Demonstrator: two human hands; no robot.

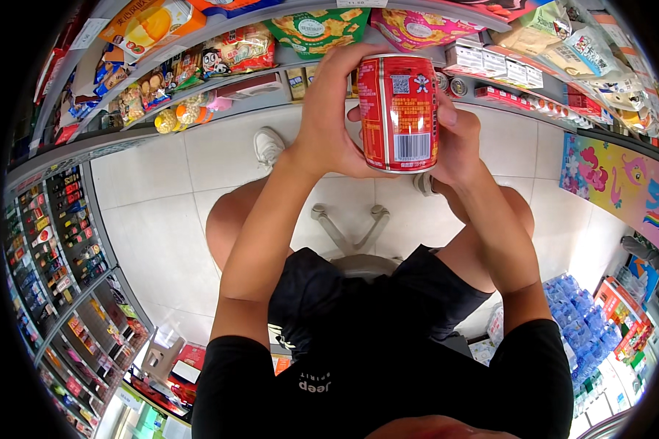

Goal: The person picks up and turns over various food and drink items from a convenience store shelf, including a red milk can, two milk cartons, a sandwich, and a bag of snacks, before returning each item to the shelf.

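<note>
A red drink can with a barcode and a small cartoon figure on its side is held up in front of me, upright. My left hand wraps its left side, with the thumb along the bottom and fingers over the top and behind. On the right side of the can, my right hand presses with its thumb while its other fingers are mostly hidden behind. Beyond the can are shelves of snacks, with a green snack bag and a pink snack bag closest to it.
I sit on a stool on a tiled floor. Curved shelf edges run along the far side. Racks of goods stand at the left. Blue-wrapped bottles are piled at the right, near a colourful cartoon panel.
</note>
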